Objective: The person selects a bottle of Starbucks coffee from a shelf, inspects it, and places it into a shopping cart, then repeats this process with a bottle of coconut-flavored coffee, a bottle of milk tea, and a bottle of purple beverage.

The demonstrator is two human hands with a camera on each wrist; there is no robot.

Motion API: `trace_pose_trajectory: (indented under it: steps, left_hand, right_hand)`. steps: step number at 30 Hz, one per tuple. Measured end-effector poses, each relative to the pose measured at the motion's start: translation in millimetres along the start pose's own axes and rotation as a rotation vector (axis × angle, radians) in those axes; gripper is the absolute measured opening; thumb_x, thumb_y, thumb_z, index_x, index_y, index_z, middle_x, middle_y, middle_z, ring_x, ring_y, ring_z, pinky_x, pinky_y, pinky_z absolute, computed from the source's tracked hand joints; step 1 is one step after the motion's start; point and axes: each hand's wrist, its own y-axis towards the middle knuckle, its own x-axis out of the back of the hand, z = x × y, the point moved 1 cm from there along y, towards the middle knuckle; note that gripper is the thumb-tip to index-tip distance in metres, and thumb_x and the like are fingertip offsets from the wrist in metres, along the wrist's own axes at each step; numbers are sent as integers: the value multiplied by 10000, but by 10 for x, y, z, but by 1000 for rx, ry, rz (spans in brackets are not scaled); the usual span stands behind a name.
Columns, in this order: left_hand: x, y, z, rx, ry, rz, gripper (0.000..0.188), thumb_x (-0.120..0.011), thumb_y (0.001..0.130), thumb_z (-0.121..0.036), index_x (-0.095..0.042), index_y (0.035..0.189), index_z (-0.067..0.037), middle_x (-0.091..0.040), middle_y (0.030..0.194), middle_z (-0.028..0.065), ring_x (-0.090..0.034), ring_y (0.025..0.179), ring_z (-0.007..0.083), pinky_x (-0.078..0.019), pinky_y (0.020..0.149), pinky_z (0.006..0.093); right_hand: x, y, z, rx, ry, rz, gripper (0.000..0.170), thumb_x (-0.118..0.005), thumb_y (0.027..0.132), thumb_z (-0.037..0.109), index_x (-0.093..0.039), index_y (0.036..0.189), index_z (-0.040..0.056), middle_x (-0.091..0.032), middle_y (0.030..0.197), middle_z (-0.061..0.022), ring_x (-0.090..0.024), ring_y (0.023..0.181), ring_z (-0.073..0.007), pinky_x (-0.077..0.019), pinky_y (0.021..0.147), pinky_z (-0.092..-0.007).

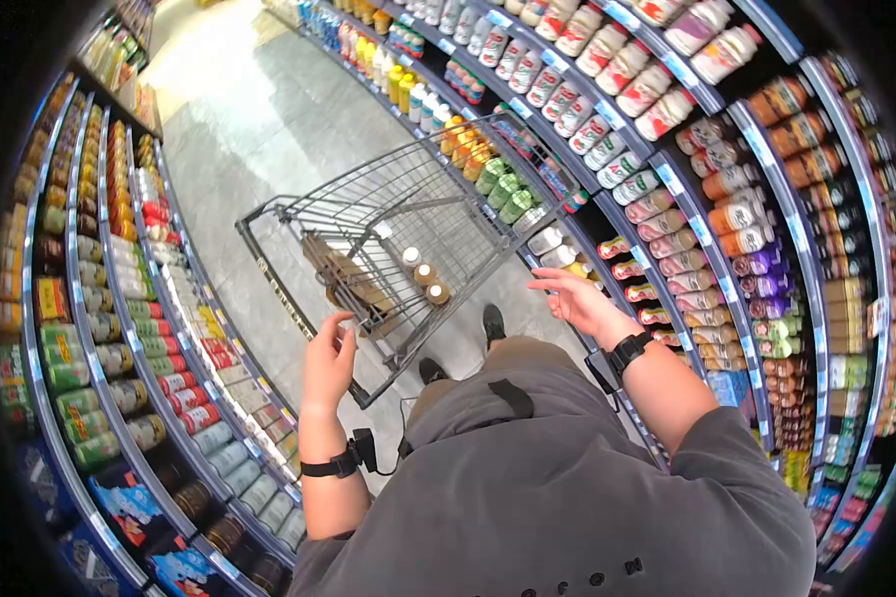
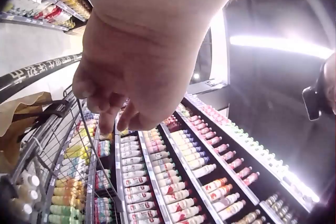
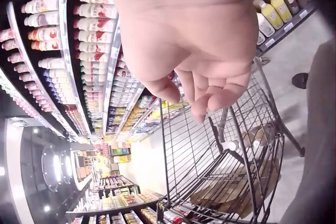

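Observation:
My left hand (image 1: 329, 363) hangs in the air by the near end of the cart handle (image 1: 281, 303), its fingers loosely bent and holding nothing. On the other side, my right hand (image 1: 579, 301) is raised beside the drink shelves with relaxed, empty fingers. A wire shopping cart (image 1: 319, 199) stands in front of me between the hands. Inside it are a brown paper bag (image 1: 340, 271) and three bottles with pale caps, one of them a brownish bottle (image 1: 438, 297). The right wrist view shows the cart's wire side (image 3: 181, 155) below my fingers.
Shelves of bottled drinks (image 1: 567, 104) run along the right, close to the cart. Shelves of cans and cartons (image 1: 184, 398) line the left. Grey tiled floor (image 1: 224, 129) stretches ahead between them. My shoes (image 1: 494, 323) are just behind the cart.

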Motion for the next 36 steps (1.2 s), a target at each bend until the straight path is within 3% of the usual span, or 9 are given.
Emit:
trace_pose_trajectory:
  steps: [5,12,16,19,21,25,29,30,36]
  left_hand:
    - [-149,159,-34,-43,-35,57,236,-626,990,-88,-660,1223,-68,-551,731,16,-522,652,114,-441,603,297]
    - [-776,512,-961,-118,31,266,212,-592,1016,-78,-643,1217,-34,-525,719,-5,-487,660,85,-406,597,267]
    - [-1432,679,-1402,-216,107,392,229,-585,1018,-89,-635,1234,-34,-537,715,-7,-482,668,80,-400,616,265]
    - [-1957,716,-1781,-312,157,480,239,-583,1015,-87,-636,1241,-32,-558,732,4,-492,669,88,-417,632,276]
    - [-2325,709,-1979,-375,149,517,251,-628,981,-98,-652,1224,-39,-531,675,53,-481,608,137,-420,590,312]
    - [-2951,637,-2551,-460,302,576,262,-629,976,-104,-661,1234,-66,-547,667,64,-497,588,147,-421,575,322]
    - [-3490,546,-3005,-505,276,653,280,-639,971,-111,-652,1247,-69,-584,691,91,-533,590,190,-440,584,337]
    - [-3605,497,-3126,-532,300,672,272,-612,1006,-109,-630,1270,-45,-555,692,57,-488,624,136,-413,591,309]
    - [-4237,399,-3440,-567,300,707,294,-614,1001,-98,-627,1289,-45,-563,702,44,-484,632,119,-418,595,298]
  right_hand:
    - [68,-359,12,95,20,-6,434,-519,1043,171,-495,1466,75,-665,1343,-123,-616,705,-83,-544,681,-256]
    - [716,-1057,-250,192,143,-88,394,-516,1053,155,-525,1436,64,-657,1348,-123,-606,720,-77,-525,679,-252]
    - [1240,-1526,-445,265,260,-176,417,-524,1050,178,-526,1441,34,-644,1355,-154,-587,718,-93,-507,658,-261]
    - [1660,-1883,-579,346,381,-219,388,-502,1059,176,-544,1432,78,-656,1348,-133,-586,712,-83,-503,676,-260]
    - [1894,-2138,-645,400,444,-253,393,-522,1049,195,-561,1424,84,-657,1344,-137,-572,713,-82,-491,674,-259]
    - [2333,-2534,-753,446,459,-302,397,-535,1040,204,-572,1418,87,-657,1341,-136,-556,706,-88,-479,664,-255]
    - [2728,-2820,-848,487,468,-342,413,-554,1031,209,-570,1425,87,-668,1319,-126,-544,698,-94,-466,650,-260]
    - [2817,-2883,-869,500,465,-348,416,-559,1029,210,-571,1426,88,-672,1311,-122,-540,695,-95,-462,646,-260]
    - [3184,-3091,-893,512,362,-378,439,-538,1030,201,-554,1435,33,-672,1289,-142,-543,696,-97,-456,635,-250]
